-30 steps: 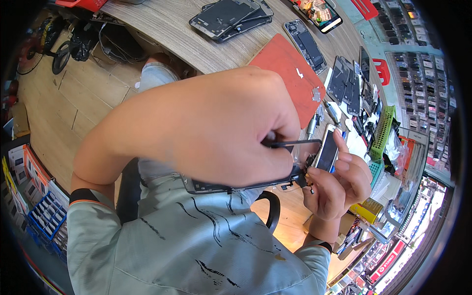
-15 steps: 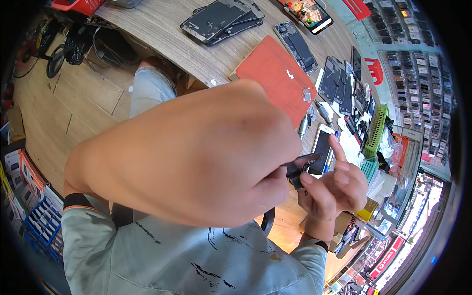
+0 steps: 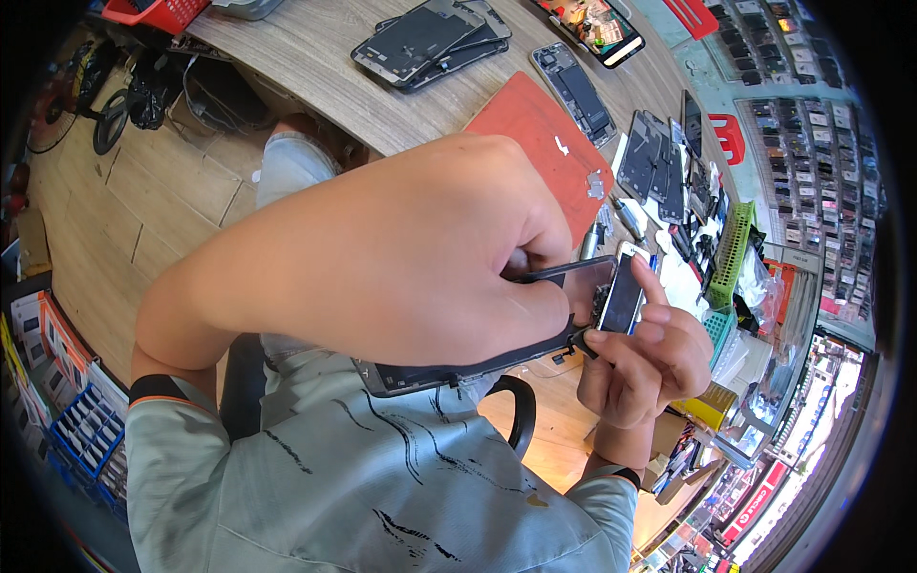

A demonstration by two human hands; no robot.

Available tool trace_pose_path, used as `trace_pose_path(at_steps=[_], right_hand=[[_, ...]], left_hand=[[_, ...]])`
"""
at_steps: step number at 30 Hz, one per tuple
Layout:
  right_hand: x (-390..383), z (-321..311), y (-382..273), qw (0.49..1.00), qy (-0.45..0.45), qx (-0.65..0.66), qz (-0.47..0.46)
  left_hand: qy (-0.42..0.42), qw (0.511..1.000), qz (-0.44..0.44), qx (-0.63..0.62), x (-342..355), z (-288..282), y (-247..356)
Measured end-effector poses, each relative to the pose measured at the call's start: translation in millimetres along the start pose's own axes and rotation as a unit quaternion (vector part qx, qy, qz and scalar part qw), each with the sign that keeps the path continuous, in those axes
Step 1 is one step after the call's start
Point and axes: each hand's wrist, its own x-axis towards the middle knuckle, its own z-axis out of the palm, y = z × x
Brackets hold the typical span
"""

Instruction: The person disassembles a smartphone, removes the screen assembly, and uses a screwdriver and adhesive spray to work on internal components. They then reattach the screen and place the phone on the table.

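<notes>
Phone half opened, screen lifted off its body

The left hand (image 3: 420, 258) pinches the thin dark screen (image 3: 478, 358), its grip closed on the upper edge; the right hand (image 3: 640, 358) clasps the phone body (image 3: 623, 298) upright, close to the chest, above the lap. Judging by the gap, the glossy glass panel is hinged open but not yet free. Behind, a pale wood-grain tabletop (image 3: 315, 48) carries a matte red mat (image 3: 540, 143) and more flat, opened phones (image 3: 425, 38).

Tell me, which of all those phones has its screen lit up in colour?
The phone at the table's far edge, top of the picture. Its screen glows with colourful shapes; the other phones on the wooden table lie dark or opened up.
</notes>
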Motion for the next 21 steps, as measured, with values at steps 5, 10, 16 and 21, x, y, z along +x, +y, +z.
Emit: trace_pose_path(at_steps=[5,10,16,21], right_hand=[[-2,-2,-3,1.000,0.010,-0.003,0.005],[-5,-2,0,1.000,0.000,-0.015,-0.005],[-4,-3,-3,0.999,0.001,-0.038,-0.011],[-8,-4,-2,0.999,0.003,-0.039,-0.008]], left_hand=[[-0.041,0.994,-0.064,-0.079,7,-6,-8],[-0.045,0.987,-0.104,-0.118,8,-10,-5],[-0.051,0.984,-0.096,-0.138,9,-12,-7],[-0.054,0.981,-0.094,-0.164,11,-10,-15]])
